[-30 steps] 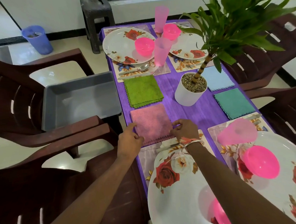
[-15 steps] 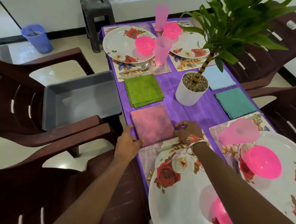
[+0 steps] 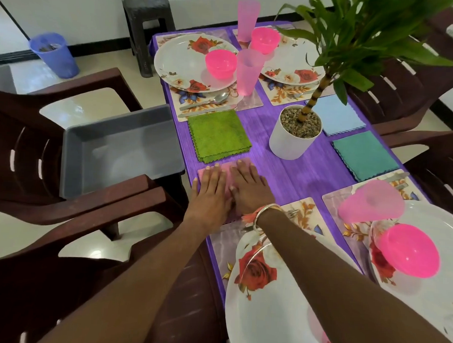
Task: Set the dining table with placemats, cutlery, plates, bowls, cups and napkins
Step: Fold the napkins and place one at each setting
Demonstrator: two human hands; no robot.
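Observation:
A folded pink napkin (image 3: 227,167) lies on the purple table (image 3: 283,174) near its left edge. My left hand (image 3: 210,191) and my right hand (image 3: 249,187) press flat on it side by side, fingers straight, covering most of it. Beyond it lies a green napkin (image 3: 218,135). A blue napkin (image 3: 337,118) and a teal napkin (image 3: 365,156) lie on the right side. Floral plates (image 3: 184,61) with pink bowls (image 3: 220,63) and pink cups (image 3: 247,71) stand on floral placemats (image 3: 300,210) at the place settings. A spoon (image 3: 210,102) lies by the far left plate.
A white pot (image 3: 290,143) with a tall green plant stands mid-table. A grey tub (image 3: 121,147) rests on the brown chair (image 3: 24,145) to the left. More brown chairs ring the table. A dark stool (image 3: 147,12) and a blue bin (image 3: 55,55) stand on the floor behind.
Both hands moved from the pink napkin's near corners onto its top and now lie flat on it, side by side.

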